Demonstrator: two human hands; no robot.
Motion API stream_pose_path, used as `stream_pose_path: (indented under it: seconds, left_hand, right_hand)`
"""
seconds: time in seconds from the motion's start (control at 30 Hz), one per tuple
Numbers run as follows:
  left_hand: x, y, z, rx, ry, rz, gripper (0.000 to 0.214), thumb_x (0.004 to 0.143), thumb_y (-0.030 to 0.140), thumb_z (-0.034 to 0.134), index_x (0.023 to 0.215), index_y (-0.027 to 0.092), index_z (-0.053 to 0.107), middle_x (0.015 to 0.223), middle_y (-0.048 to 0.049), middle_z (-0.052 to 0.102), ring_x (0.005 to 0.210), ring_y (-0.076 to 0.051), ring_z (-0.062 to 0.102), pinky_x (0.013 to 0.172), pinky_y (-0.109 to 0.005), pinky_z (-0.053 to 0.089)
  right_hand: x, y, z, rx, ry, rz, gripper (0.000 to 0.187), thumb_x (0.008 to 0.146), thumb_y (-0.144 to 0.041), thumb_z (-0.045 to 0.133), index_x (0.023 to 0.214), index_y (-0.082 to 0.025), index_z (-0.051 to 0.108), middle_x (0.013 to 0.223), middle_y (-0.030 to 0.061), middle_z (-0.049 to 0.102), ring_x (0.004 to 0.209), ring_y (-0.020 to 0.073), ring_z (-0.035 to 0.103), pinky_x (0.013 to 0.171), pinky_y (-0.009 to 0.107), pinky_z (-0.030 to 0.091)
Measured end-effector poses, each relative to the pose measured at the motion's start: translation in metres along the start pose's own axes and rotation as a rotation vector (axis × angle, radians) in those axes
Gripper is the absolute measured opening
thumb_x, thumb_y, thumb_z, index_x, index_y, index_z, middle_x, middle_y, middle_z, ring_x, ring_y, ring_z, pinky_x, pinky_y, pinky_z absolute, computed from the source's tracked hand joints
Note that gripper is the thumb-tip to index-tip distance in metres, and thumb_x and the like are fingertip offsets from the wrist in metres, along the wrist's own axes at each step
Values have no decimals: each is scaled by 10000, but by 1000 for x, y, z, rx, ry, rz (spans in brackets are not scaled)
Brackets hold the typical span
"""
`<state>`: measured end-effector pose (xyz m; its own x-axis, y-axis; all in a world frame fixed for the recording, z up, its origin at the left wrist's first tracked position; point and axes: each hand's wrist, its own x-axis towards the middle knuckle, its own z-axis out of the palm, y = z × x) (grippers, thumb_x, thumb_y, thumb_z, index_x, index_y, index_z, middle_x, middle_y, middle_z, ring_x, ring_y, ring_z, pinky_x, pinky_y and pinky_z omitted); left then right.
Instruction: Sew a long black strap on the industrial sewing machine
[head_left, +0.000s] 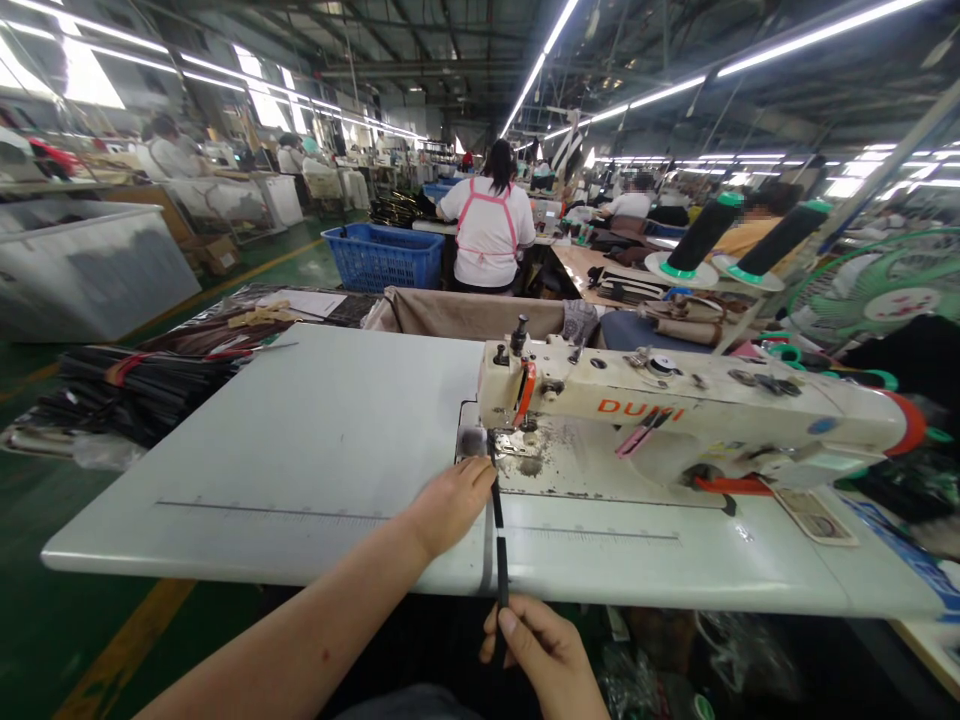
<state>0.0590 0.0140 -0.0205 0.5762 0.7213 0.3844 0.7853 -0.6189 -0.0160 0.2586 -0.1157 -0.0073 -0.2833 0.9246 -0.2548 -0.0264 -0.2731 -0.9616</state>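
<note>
A narrow black strip [502, 570] runs from under the sewing machine's presser foot toward me and over the table's front edge. A short light gap shows across it partway along. My left hand [454, 500] rests on the table just in front of the needle area, its fingers together and their tips pressed on the strip's left side. Below the table edge, my right hand [544, 650] pinches the near part of the strip between thumb and fingers. The white sewing machine [675, 410] with orange lettering stands right of my left hand.
The pale table [300, 440] carries a printed ruler line. Bundled black strips [135, 385] lie at its left. Behind are a fabric-lined bin [465, 312], a blue basket [386, 260] and a seated person [491, 225]. Two black thread cones [701, 238] and a green fan [892, 290] stand right.
</note>
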Motion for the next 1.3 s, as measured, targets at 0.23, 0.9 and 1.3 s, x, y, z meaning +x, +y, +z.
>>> stream_pose_path:
  seconds: [0.23, 0.9, 1.3]
  left_hand:
    - [1, 1, -4, 23, -25, 24, 200, 1043, 123, 464, 1161, 122, 625, 1276, -126, 679, 1259, -271, 630, 1125, -412, 530]
    - [8, 5, -8, -31, 41, -39, 266, 1030, 145, 454, 1257, 120, 591, 1292, -134, 678, 1289, -268, 621, 1180, -414, 490]
    - [3, 2, 1, 25, 95, 0, 219, 1031, 112, 474, 1186, 129, 629, 1255, -133, 698, 1208, -250, 668, 1145, -403, 521]
  right_hand:
    - [-1, -9, 2, 6, 13, 8, 462, 860, -655, 734, 794, -203, 796, 674, 35, 735, 646, 173, 567, 650, 289, 417]
    - [6, 0, -1, 20, -47, -2, 550, 853, -716, 698, 698, -193, 768, 614, 45, 728, 584, 162, 570, 615, 280, 397]
    - [8, 1, 1, 59, -29, 46, 569, 821, -742, 712, 726, -186, 785, 593, 48, 726, 553, 156, 555, 595, 273, 391]
